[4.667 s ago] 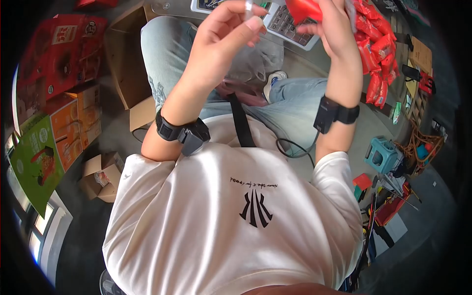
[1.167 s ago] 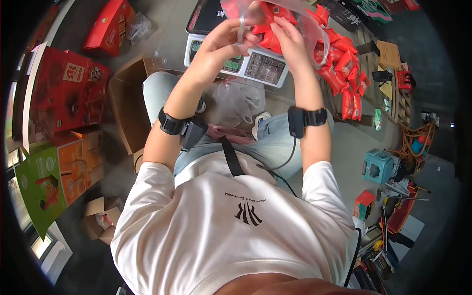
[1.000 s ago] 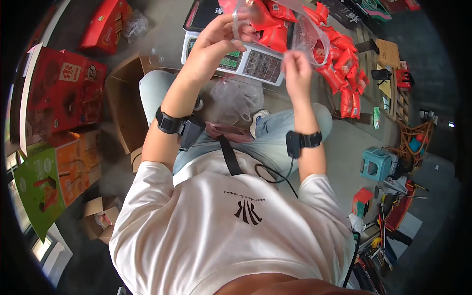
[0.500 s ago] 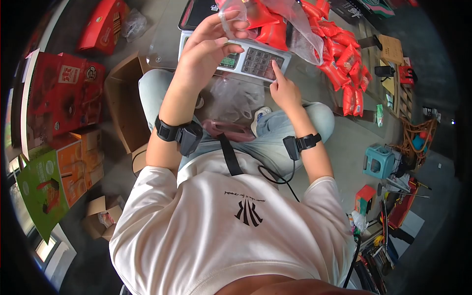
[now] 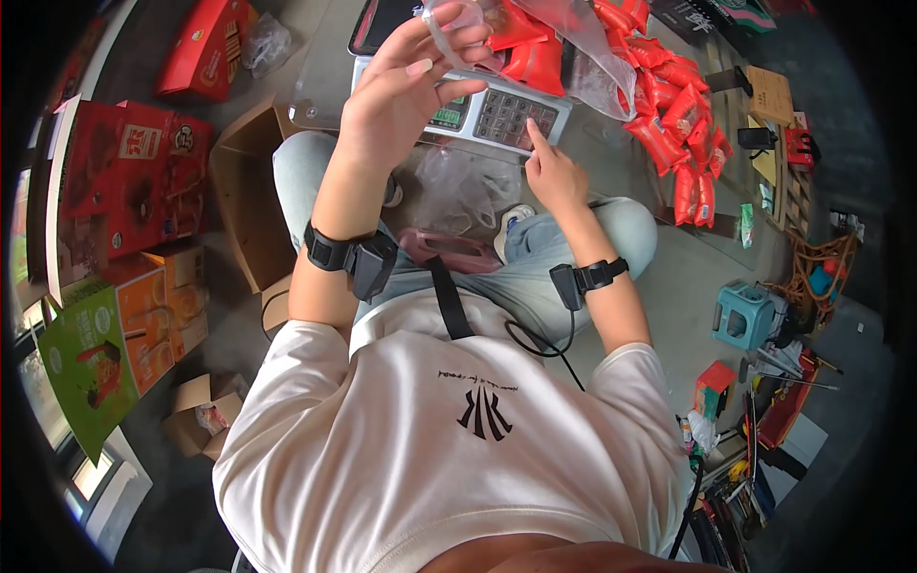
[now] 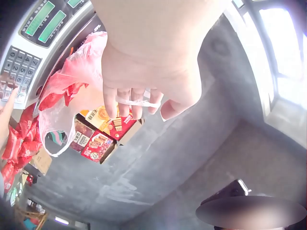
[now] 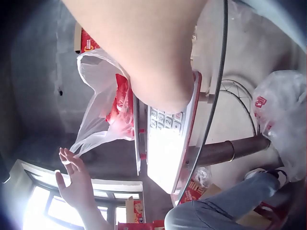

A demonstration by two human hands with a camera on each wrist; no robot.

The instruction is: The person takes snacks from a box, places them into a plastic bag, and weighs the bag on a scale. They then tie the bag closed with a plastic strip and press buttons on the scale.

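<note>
My left hand (image 5: 396,95) holds a clear plastic bag (image 5: 602,76) by its handle, which loops across its loosely bent fingers. Red packets (image 5: 535,62) fill the bag, which overlaps the back of a white electronic scale (image 5: 559,124). Green displays glow on the scale, plainest in the left wrist view. With the index finger extended, my right hand (image 5: 557,177) touches the scale's keypad (image 5: 497,115); its other fingers are folded. In the right wrist view, the right hand (image 7: 165,91) covers part of the keys, and the left hand (image 7: 74,184) stretches the bag handle.
A pile of red packets (image 5: 683,115) lies right of the scale. Crumpled plastic bags (image 5: 468,186) hang below it. An open cardboard box (image 5: 253,191) stands at left, near red cartons (image 5: 129,177). A blue plastic item (image 5: 743,315) and tools lie at far right.
My right hand, earlier holding a red packet and then reaching into the bag, has come down to the keypad with its index finger out. My left hand has shifted left, keeping the handle.
</note>
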